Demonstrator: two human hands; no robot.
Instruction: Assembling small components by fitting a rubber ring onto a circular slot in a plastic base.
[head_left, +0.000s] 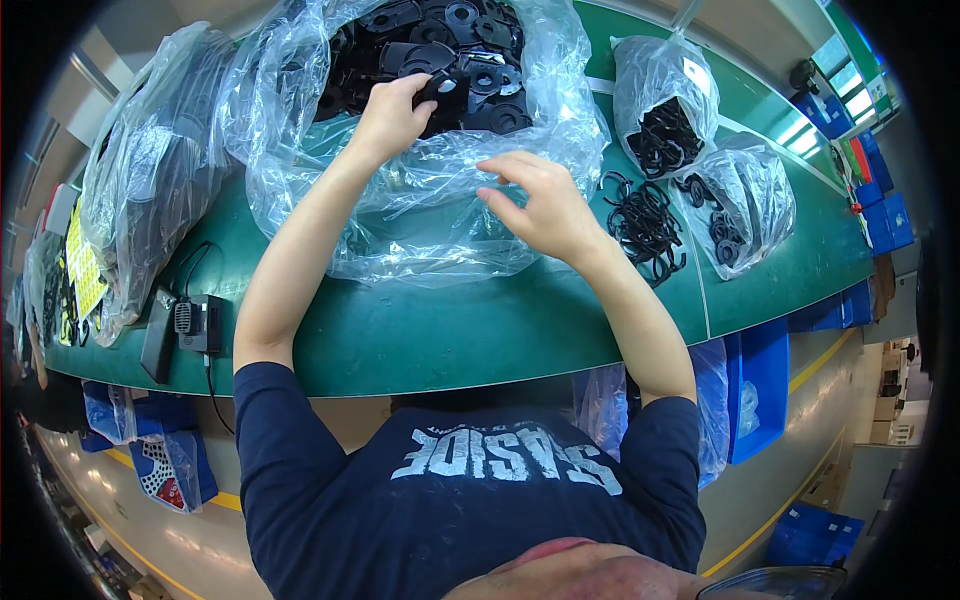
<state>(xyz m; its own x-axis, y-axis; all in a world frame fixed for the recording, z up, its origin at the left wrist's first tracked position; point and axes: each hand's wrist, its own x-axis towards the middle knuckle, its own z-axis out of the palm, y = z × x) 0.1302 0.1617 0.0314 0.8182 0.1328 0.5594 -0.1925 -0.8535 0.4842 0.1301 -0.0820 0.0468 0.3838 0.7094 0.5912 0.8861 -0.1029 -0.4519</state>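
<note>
A large clear plastic bag point(290, 170) lies wide at the mouth on the green table, filled with black plastic parts point(430, 35), several of them with round holes. My left hand point(395, 118) reaches over the bag's near rim, and its thumb and fingers pinch a black plastic part point(450, 95) at the edge of the pile. Above the crumpled film at the right front of the bag hovers my right hand point(545, 205). Its fingers and thumb are apart, and nothing is in them.
Right of the bag lie a heap of black curved parts point(645, 228) and two smaller bags, one with black hooks point(665, 140), one with black rings point(725, 235). At left are a tall filled bag point(150, 180) and a black corded device point(198, 322). A blue bin point(760, 390) stands below the table edge.
</note>
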